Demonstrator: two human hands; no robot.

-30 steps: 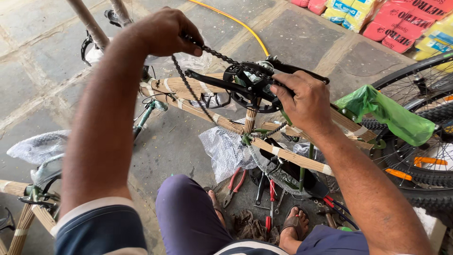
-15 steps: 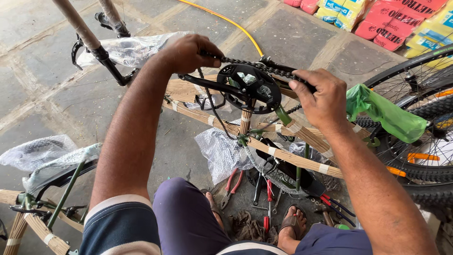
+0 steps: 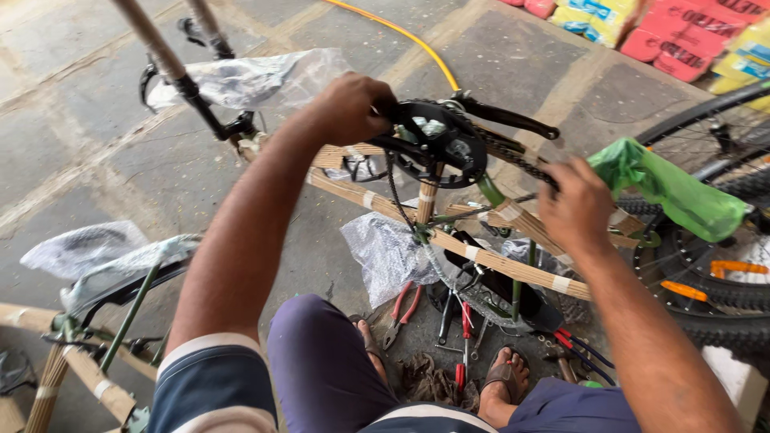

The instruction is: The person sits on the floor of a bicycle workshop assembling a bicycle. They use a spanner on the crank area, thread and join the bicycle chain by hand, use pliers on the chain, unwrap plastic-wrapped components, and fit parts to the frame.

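An upturned bicycle lies in front of me, its frame (image 3: 481, 256) wrapped in brown paper. My left hand (image 3: 353, 108) is closed on the black chain (image 3: 395, 188) at the left side of the black chainring (image 3: 437, 144); a loop of chain hangs down from there. To the right, my right hand (image 3: 576, 207) grips the chain where it runs back from the chainring toward the rear wheel (image 3: 706, 240). A black crank arm (image 3: 505, 118) sticks out to the right above the chainring.
Red-handled pliers (image 3: 399, 311) and other tools lie on the stone floor by my sandalled feet (image 3: 505, 381). A green plastic bag (image 3: 674, 196) covers part of the rear. Clear plastic wrap (image 3: 257, 76) hangs on the far frame. A yellow hose (image 3: 401, 34) and coloured sacks (image 3: 666, 32) lie beyond.
My view has shifted left and closer. My left hand has come down onto the chainring's left side, and my right hand has slid right along the chain, off the chainring.
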